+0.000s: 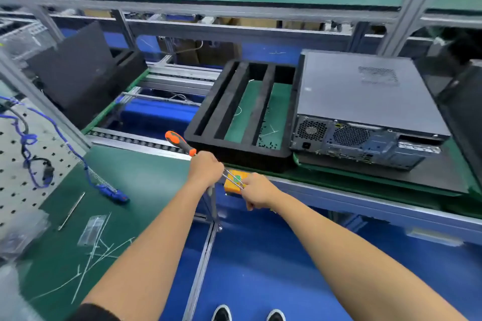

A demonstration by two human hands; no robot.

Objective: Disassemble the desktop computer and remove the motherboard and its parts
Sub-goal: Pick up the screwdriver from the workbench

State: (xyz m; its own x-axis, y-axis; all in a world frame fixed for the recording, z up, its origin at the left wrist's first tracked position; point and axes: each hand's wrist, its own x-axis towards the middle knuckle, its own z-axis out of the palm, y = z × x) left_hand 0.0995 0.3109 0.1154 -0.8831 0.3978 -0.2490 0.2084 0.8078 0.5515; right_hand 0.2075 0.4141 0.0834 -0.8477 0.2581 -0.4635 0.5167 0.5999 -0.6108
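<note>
A grey desktop computer [365, 101] lies closed on its side on a dark mat at the right, rear ports facing me. My left hand [206, 167] grips a screwdriver [180, 142] with an orange and black handle; the handle sticks up to the left and the metal shaft runs down to the right. My right hand [257, 189] pinches the shaft's tip end. Both hands hover over a yellow box with a green button [233, 182] on the bench's front edge, left of the computer.
A black foam tray [208, 112] with long slots stands left of the computer. On the green bench at left lie a blue corded tool [114, 194], a thin metal rod [71, 210], a clear bag and cut cable ties [96, 250]. A roller conveyor runs behind.
</note>
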